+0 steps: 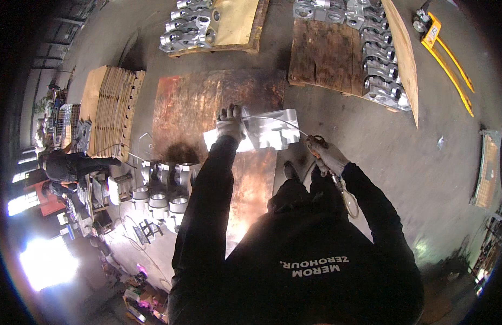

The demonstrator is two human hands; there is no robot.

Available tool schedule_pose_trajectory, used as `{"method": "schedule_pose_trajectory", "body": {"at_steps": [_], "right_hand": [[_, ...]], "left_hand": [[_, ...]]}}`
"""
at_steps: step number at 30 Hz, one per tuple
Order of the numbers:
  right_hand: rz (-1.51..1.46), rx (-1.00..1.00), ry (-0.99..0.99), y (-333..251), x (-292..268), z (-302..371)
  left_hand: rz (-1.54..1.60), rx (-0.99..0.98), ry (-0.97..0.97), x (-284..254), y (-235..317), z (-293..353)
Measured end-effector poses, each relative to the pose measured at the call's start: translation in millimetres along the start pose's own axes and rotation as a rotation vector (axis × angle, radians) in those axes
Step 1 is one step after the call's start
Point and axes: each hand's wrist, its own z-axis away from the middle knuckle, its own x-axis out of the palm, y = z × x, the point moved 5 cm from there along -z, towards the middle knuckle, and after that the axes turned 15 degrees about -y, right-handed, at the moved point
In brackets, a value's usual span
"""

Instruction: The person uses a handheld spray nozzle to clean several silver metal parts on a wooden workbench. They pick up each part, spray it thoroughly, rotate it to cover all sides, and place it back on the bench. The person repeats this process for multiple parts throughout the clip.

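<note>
Two hands work in my feed: the gloved left hand [229, 123] at the shiny silvery sheet [285, 120] on a stained brown board [188, 111], its pinch unclear; the gloved right hand [330, 157] wrapped round an orange-handled tool [316, 142] with a thin curved rod [275, 119]. I judge I'm guiding the rod over the sheet, which calls for a steady left hold. Silver metal cylinders [158, 201] beside the left forearm could crowd me.

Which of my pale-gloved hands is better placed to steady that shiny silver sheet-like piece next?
Left, probably. Your left hand seems to touch the shiny silver sheet-like piece; your right hand sits off its right edge, gripping a tool with a long thin rod.
</note>
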Motion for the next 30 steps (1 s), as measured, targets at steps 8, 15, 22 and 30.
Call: {"method": "schedule_pose_trajectory", "body": {"at_steps": [8, 15, 22, 30], "right_hand": [[-0.074, -0.174, 0.000, -8.5, 6.3, -16.2], [-0.095, -0.153, -0.013, 4.0, -11.0, -7.0], [-0.090, 0.001, -0.016, 0.1, -2.5, -11.5], [0.079, -0.279, 0.003, -10.9, 6.6, -33.3]], "left_hand": [[-0.034, -0.057, -0.007, 8.9, -2.6, -6.6], [0.012, -0.063, -0.016, 5.0, -1.7, -2.6], [-0.015, -0.037, 0.018, 11.0, -5.1, -7.9], [0.014, -0.045, 0.011, 11.1, -6.0, -10.7]]}}
